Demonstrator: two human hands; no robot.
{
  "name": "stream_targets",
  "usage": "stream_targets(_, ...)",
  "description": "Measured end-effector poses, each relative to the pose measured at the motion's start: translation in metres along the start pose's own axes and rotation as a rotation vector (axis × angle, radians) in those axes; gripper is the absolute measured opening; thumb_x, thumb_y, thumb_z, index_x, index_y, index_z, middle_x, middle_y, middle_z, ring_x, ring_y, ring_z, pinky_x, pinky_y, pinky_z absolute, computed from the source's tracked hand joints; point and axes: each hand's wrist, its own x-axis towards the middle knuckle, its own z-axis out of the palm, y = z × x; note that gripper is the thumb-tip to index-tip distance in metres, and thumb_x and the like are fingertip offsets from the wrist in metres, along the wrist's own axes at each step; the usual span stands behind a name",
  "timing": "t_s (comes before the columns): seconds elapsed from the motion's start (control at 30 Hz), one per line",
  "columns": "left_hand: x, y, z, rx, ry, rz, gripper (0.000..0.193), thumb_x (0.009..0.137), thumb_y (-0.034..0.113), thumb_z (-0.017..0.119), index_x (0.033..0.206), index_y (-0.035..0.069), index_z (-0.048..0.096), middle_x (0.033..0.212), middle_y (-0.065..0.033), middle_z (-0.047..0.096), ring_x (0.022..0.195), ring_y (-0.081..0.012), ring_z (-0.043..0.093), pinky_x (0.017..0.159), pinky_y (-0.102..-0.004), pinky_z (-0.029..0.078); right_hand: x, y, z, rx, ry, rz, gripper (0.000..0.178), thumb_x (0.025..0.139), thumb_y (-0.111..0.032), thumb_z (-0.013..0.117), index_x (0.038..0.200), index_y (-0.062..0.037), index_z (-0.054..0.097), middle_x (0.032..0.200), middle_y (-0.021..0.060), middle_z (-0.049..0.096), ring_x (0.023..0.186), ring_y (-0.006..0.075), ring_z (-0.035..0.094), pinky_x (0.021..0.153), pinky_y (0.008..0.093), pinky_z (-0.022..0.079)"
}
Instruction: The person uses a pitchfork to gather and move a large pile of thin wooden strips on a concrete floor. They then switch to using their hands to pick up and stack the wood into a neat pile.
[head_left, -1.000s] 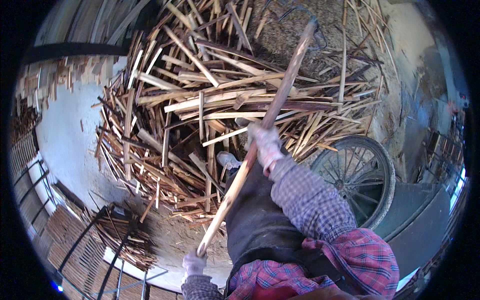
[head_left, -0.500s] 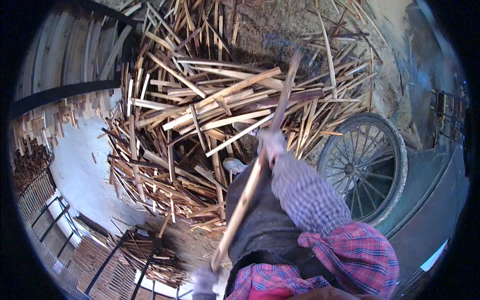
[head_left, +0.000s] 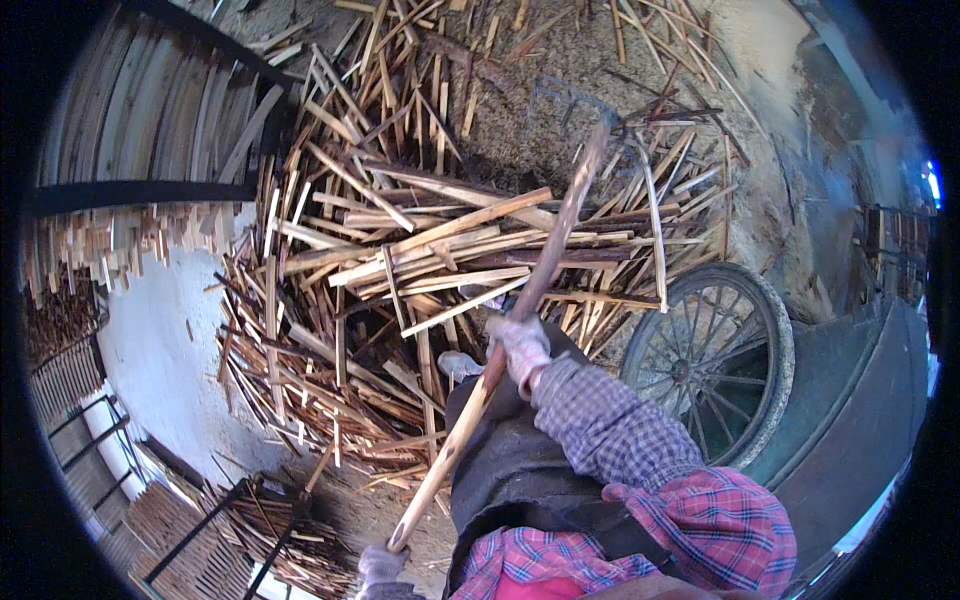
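Gripping the wooden handle (head_left: 462, 430) of a long-handled rake, I have both gloved hands wrapped round it, well apart from each other. My right hand (head_left: 520, 348) is the farther one, its fingers (head_left: 502, 333) curled about the darker, bark-covered stretch of the pole. My left hand (head_left: 382, 566) is low at the picture's lower edge, closed round the pale near end; its separate fingers are too small and cut off to tell apart. The handle runs slantwise from my left hand, past my dark trousers (head_left: 515, 440), up over the heap to the metal tines (head_left: 572, 95) beyond it. I cannot tell whether those tines touch the ground.

Under and beyond the pole lies a big, tangled heap of split wooden sticks (head_left: 440, 255), many crossing one another, some pale, some dark with bark. One of my shoes (head_left: 458, 364) shows among them, just beside the handle. Brownish loose litter (head_left: 490, 130) covers the ground around the tines.

To the right of my checked sleeve (head_left: 615, 415) stands a spoked wheel (head_left: 681, 370), next to a dark green panel (head_left: 850, 370). A red plaid cloth (head_left: 735, 510) covers my upper arm. On my left, long boards (head_left: 140, 110) are ranged side by side, and a smaller pile of sticks (head_left: 285, 545) lies by a black metal frame (head_left: 195, 530).
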Motion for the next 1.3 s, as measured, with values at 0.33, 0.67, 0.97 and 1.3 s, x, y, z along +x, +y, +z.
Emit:
stream_targets(0.33,0.039,0.24,-0.085,-0.035,0.311,0.554,0.048,0.066,0.048,0.065,0.097,0.011,0.061,0.088,-0.0171,0.064,0.086,-0.0329,0.061,0.074,-0.0411,0.048,-0.012,-0.084,0.01,-0.536,0.026,-0.165,0.047,0.067,-0.033,0.07,0.097,-0.0009,0.054,0.086,0.0128,0.062,0.079,0.0246,0.06,0.07,0.0347,0.048)
stream_targets(0.67,-0.058,0.3,-0.136,-0.64,-0.329,0.928,0.026,0.069,0.014,0.067,0.085,-0.002,0.055,0.062,-0.0079,0.056,0.044,-0.0163,0.05,0.042,-0.0277,0.044,-0.277,-0.261,-0.331,-1.122,1.672,-0.812,0.074,0.075,-0.047,0.059,0.13,-0.0042,0.034,0.117,0.0201,0.049,0.098,0.0322,0.056,0.08,0.0393,0.048)
stream_targets(0.97,-0.079,0.311,-0.121,-0.648,-0.343,0.842,0.032,0.067,0.005,0.066,0.096,-0.002,0.055,0.066,-0.0078,0.056,0.045,-0.0166,0.051,0.041,-0.0294,0.047,-0.476,-0.238,-0.517,-1.259,2.013,0.252,0.082,0.075,-0.06,0.055,0.135,-0.0133,0.025,0.132,0.0111,0.042,0.122,0.0234,0.04,0.099,0.0396,0.029)
stream_targets(1.3,-0.114,0.317,-0.135,-0.513,-0.227,0.874,0.019,0.068,0.012,0.066,0.08,-0.001,0.059,0.058,-0.0057,0.054,0.047,-0.0178,0.052,0.045,-0.0305,0.044,-0.47,-0.236,-0.517,-1.336,1.925,0.15,0.078,0.078,-0.058,0.052,0.134,-0.0103,0.026,0.128,0.008,0.045,0.12,0.0208,0.04,0.102,0.0394,0.026)
